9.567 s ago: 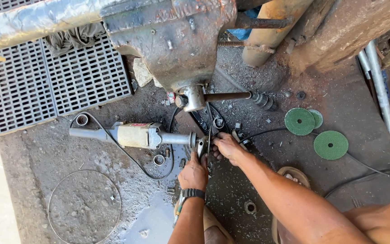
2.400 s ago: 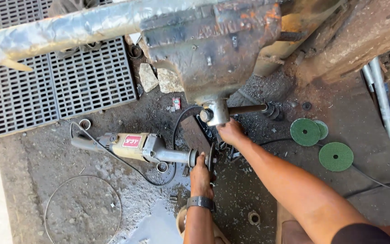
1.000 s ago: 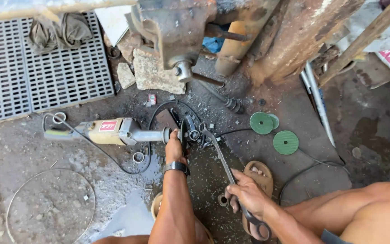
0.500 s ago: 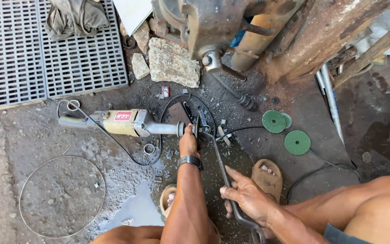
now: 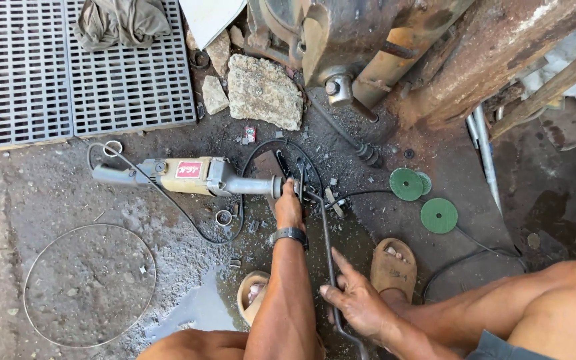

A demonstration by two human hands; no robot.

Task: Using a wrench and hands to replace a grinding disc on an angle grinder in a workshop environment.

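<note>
We see our left hand just above the centre of the frame, fingers closed over the head of the angle grinder, which lies flat on the gritty floor with its cream body stretching toward the left; a dark wristwatch sits on that wrist. Our right hand is at lower centre, its fingers curled around the lower part of a long dark metal bar with the forefinger laid out along it; the bar runs up from the bottom edge to the grinder's head, where its upper end meets the tool beside our left hand. A black cable loops across the floor under the grinder. Two green discs lie on the ground right of centre, near each other and well apart from the hands. Our sandalled feet rest either side of the left forearm. At upper centre a rough stone block lies beside rusty machinery; a grey plastic grating fills the upper left, with a crumpled cloth on it; a thin wire ring lies at lower left.
</note>
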